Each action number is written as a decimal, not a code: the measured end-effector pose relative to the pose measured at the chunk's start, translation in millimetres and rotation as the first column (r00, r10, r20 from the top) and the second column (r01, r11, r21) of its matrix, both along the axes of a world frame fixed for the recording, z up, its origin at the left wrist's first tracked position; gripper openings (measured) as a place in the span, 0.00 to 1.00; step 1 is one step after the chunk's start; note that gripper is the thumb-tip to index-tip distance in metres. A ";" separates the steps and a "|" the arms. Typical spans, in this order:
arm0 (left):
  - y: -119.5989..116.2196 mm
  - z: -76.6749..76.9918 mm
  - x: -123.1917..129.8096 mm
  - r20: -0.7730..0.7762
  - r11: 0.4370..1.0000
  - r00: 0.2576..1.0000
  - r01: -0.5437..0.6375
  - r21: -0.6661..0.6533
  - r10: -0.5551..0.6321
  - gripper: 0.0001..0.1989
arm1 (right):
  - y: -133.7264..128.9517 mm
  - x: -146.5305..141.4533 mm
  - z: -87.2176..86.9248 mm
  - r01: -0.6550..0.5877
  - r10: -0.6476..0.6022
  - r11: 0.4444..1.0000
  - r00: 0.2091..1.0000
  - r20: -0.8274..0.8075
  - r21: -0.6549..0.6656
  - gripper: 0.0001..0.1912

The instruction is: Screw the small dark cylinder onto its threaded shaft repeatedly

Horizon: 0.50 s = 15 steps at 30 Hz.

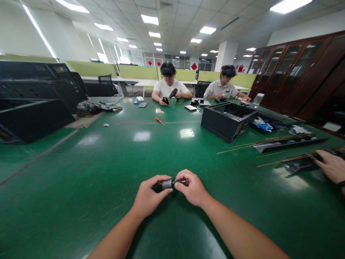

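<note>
Just above the green table, a small grey metal cylinder point(167, 184) lies level between my two hands; it looks like a small motor, though its exact kind is unclear. My left hand point(150, 196) is closed round its left end, thumb below and fingers above. From the cylinder's right side a thin dark shaft point(183, 182) sticks out. My right hand point(192, 189) pinches this shaft between thumb and curled fingers, and its tip shows past the thumb. The fingers hide parts of both pieces.
An orange screwdriver point(159, 121) lies ahead on the green table point(121, 162). A black computer case point(229, 120) and thin rods point(242, 145) are to the right, near another person's hand point(332, 165). Larger black cases point(35, 115) stand left. Two people sit opposite, one holding a drill point(173, 93).
</note>
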<state>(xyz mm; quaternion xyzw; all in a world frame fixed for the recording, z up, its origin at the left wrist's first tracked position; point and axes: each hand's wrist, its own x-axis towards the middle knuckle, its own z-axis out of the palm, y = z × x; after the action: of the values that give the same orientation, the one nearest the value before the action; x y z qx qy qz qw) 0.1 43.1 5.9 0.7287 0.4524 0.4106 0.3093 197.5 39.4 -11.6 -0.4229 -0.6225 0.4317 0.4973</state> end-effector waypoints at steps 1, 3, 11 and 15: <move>0.1 0.2 0.1 0.001 1.000 1.000 0.000 -0.001 0.000 0.14 | 0.2 0.0 -0.2 0.000 0.000 1.000 1.000 -0.002 -0.003 0.02; 0.4 0.3 0.2 0.002 1.000 1.000 -0.003 0.000 0.003 0.14 | 0.5 0.0 -0.5 -0.002 0.002 1.000 1.000 -0.005 -0.006 0.02; 1.2 -1.2 -1.8 -0.007 1.000 1.000 -0.003 0.012 0.003 0.14 | 0.6 -0.3 -1.4 -0.009 0.009 1.000 1.000 -0.025 -0.006 0.02; 1.3 -0.8 -1.1 -0.016 1.000 1.000 -0.003 0.009 0.003 0.14 | 0.4 -0.3 -1.2 0.000 0.000 1.000 1.000 -0.023 -0.003 0.01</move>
<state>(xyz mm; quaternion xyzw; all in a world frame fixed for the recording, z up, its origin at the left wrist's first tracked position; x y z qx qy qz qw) -1.1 44.4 5.2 0.7327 0.4540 0.4072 0.3020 197.1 39.9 -12.8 -0.4187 -0.6161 0.4374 0.5038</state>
